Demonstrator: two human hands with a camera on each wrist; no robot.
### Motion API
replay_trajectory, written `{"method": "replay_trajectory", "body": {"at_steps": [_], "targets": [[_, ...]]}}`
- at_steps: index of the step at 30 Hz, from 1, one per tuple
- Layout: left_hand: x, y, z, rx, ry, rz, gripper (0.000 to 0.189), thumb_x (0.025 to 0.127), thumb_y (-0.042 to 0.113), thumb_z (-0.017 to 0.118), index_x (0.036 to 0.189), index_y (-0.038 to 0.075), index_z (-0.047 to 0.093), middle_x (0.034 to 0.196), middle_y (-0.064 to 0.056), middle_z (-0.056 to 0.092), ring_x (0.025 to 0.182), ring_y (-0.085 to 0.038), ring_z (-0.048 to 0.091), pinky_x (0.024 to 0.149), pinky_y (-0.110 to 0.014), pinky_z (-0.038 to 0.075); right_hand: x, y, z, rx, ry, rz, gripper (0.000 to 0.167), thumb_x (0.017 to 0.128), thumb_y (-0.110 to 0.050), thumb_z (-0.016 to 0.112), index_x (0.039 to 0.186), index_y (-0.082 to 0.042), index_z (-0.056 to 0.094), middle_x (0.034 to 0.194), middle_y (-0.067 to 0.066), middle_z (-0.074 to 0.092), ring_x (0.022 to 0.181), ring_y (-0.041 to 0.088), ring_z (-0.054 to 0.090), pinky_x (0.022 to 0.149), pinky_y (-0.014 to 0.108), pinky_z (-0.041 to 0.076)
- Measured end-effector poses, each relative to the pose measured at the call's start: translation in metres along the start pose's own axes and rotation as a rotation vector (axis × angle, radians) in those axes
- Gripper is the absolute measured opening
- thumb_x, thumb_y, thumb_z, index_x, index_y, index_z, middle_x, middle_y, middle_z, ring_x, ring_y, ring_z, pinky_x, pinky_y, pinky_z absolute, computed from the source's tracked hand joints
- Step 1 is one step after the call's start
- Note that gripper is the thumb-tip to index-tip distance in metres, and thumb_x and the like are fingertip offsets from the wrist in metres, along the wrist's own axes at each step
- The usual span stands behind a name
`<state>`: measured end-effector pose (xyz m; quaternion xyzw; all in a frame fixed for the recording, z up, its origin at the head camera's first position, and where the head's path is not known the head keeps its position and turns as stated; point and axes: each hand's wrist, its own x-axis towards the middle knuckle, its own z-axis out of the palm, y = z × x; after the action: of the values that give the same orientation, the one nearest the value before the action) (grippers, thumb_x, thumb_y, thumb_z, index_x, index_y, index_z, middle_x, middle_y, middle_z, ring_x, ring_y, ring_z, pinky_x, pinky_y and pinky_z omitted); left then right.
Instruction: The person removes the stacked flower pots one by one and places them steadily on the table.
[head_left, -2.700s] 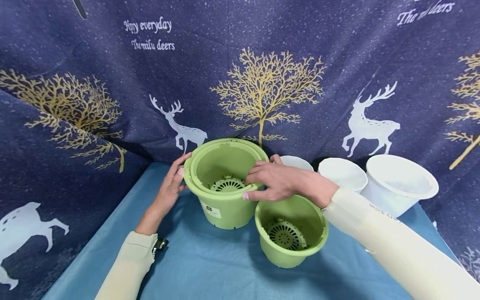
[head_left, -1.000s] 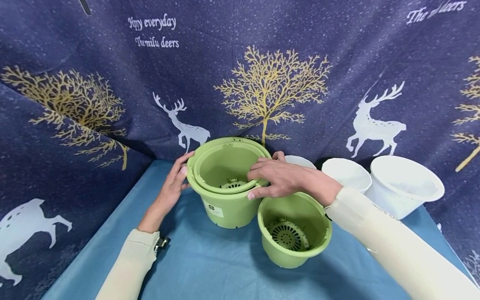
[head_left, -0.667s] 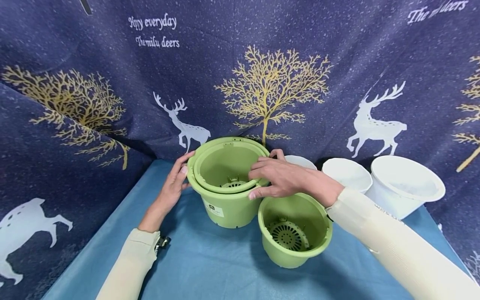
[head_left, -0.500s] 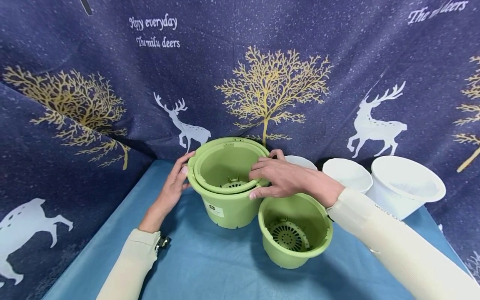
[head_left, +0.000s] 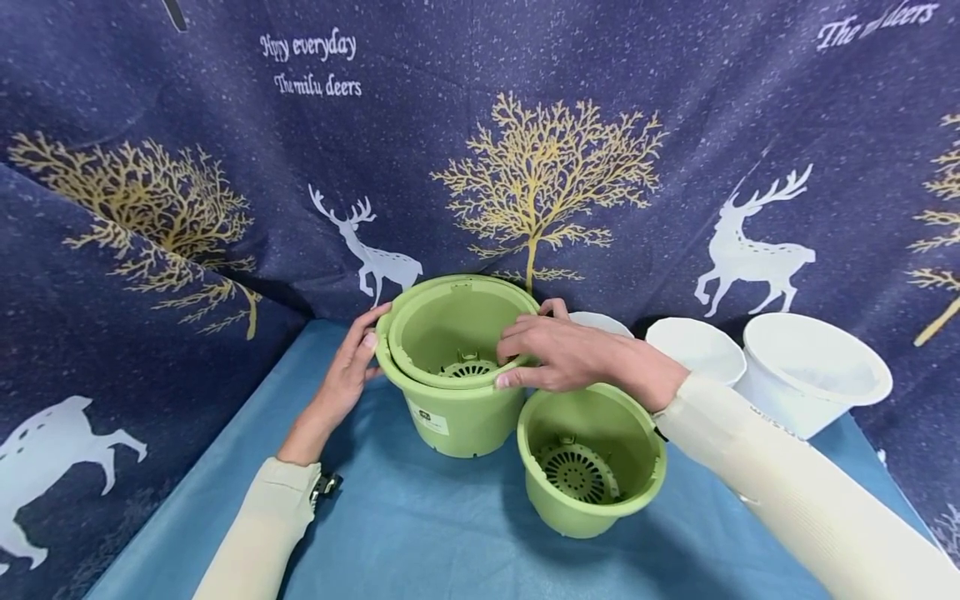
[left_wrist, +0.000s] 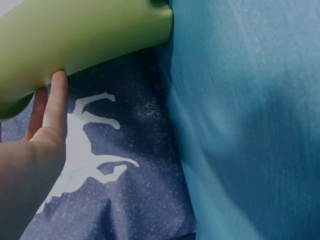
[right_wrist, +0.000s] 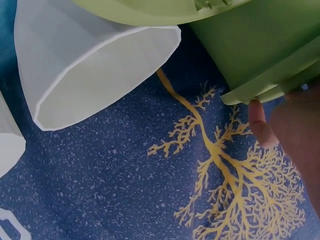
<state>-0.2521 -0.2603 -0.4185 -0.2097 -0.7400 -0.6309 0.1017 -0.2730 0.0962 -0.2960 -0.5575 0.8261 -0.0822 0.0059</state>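
Note:
A large green flower pot (head_left: 468, 421) with a white label stands on the blue cloth, and a second green pot (head_left: 442, 321) with a slotted bottom is nested inside it. My left hand (head_left: 347, 371) touches the outer pot's left side, thumb by the rim; the left wrist view has its straight fingers (left_wrist: 57, 100) against the green wall. On the right side my right hand (head_left: 555, 350) grips the inner pot's rim, fingers curled inside and thumb outside. A smaller green pot (head_left: 592, 500) with a slotted bottom sits tilted beneath the right forearm.
White pots stand along the back right: a wide round one (head_left: 806, 350), a faceted one (head_left: 693, 346) and another (head_left: 600, 323) partly behind the right hand. A dark blue deer-print curtain (head_left: 600, 67) hangs behind and to the left of the blue cloth (head_left: 420, 533).
The inner pot has tilted slightly within the outer one, showing more of its slotted bottom than half a second ago. My right thumb has shifted up a little. The left hand stays put.

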Motion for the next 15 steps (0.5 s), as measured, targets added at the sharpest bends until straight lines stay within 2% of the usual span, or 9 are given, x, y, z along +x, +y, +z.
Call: {"method": "replay_trajectory", "body": {"at_steps": [4,7,15], "targets": [[0.000,0.001,0.000,-0.004,0.001,-0.001,0.050,0.118,0.029,0.034,0.167,0.021,0.035,0.126,-0.009,0.054,0.115,-0.017,0.063,0.087,-0.038,0.061,-0.004,-0.001,-0.004,0.044,0.004,-0.014,0.016,0.106,-0.044,0.063,0.096,-0.032,0.068,0.100,-0.018,0.062,0.105,0.009,0.056,0.093,0.049,0.026],[0.000,0.001,0.001,-0.002,0.005,-0.006,0.050,0.118,0.029,0.033,0.167,0.021,0.034,0.127,-0.009,0.053,0.114,-0.016,0.063,0.086,-0.038,0.061,-0.006,-0.002,-0.004,0.036,0.013,-0.026,0.017,0.106,-0.043,0.061,0.096,-0.031,0.066,0.099,-0.017,0.060,0.102,0.009,0.056,0.089,0.047,0.026],[0.000,0.000,0.001,0.000,-0.001,-0.008,0.050,0.118,0.028,0.032,0.168,0.020,0.033,0.130,-0.007,0.052,0.116,-0.015,0.062,0.087,-0.038,0.061,-0.008,-0.011,-0.001,-0.086,0.044,-0.007,0.021,0.110,-0.041,0.054,0.095,-0.028,0.058,0.095,-0.013,0.055,0.097,0.014,0.052,0.082,0.044,0.029]]}}
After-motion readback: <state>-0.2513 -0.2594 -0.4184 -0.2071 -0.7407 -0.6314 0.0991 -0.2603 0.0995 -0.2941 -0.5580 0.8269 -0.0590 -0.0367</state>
